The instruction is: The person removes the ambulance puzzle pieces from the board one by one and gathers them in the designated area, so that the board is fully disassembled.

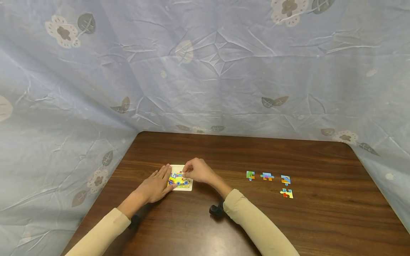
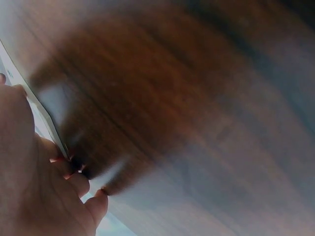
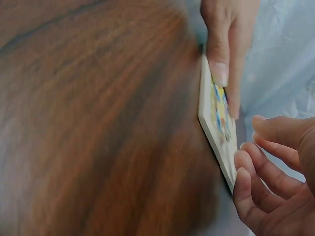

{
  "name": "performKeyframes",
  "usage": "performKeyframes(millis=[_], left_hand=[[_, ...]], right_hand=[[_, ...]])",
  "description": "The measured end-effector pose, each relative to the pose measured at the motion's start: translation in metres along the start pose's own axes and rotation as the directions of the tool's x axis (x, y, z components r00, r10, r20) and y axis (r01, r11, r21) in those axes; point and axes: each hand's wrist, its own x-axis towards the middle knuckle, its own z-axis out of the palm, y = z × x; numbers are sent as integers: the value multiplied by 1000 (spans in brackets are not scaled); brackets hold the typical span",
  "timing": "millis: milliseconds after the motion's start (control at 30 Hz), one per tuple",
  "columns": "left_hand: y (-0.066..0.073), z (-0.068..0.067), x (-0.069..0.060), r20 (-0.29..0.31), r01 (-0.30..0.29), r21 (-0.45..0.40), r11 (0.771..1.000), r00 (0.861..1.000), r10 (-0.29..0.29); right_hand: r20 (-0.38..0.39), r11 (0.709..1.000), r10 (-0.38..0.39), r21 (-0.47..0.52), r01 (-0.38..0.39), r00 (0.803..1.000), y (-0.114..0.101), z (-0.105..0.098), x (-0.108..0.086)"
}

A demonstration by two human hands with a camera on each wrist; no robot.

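A small white-framed puzzle board [image 1: 182,189] lies on the table, partly filled with bright jigsaw pieces [image 1: 180,183] in yellow and blue. My left hand [image 1: 156,185] rests along its left side, the thumb over the lower-left corner. Bent fingers of my right hand [image 1: 197,171] are over the board's right half, thumb and index tips close together. The right wrist view shows that hand [image 3: 278,172] beside the board edge [image 3: 216,140], with no piece visible between the fingertips; whether one is hidden there I cannot tell. In the left wrist view the left hand [image 2: 44,182] touches the frame.
Several loose puzzle pieces lie to the right on the brown wooden table [image 1: 224,153], among them a green one [image 1: 250,175] and a yellow-red one [image 1: 287,193]. A black object [image 1: 216,211] sits by the right wrist. Patterned fabric [image 1: 205,89] hangs around the table's back and sides.
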Motion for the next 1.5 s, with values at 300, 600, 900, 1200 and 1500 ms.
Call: performKeyframes(millis=[300, 600, 900, 1200, 1500], left_hand=[[1, 1, -1, 10, -2, 6, 1000, 1000, 2], [-1, 1, -2, 4, -6, 6, 1000, 1000, 6], [0, 2, -2, -12, -10, 39, 999, 1000, 10], [3, 0, -3, -17, -6, 56, 998, 1000, 7], [5, -2, -2, -26, -6, 72, 997, 1000, 8]], right_hand=[[-1, 996, 41, -85, -41, 999, -7, 18, 7], [-33, 976, 79, -199, -84, 996, -13, 27, 10], [-39, 977, 92, -190, -98, 995, -14, 31, 11], [-53, 979, 104, -171, -111, 993, -13, 31, 10], [-49, 981, 111, -152, -118, 993, -13, 30, 9]])
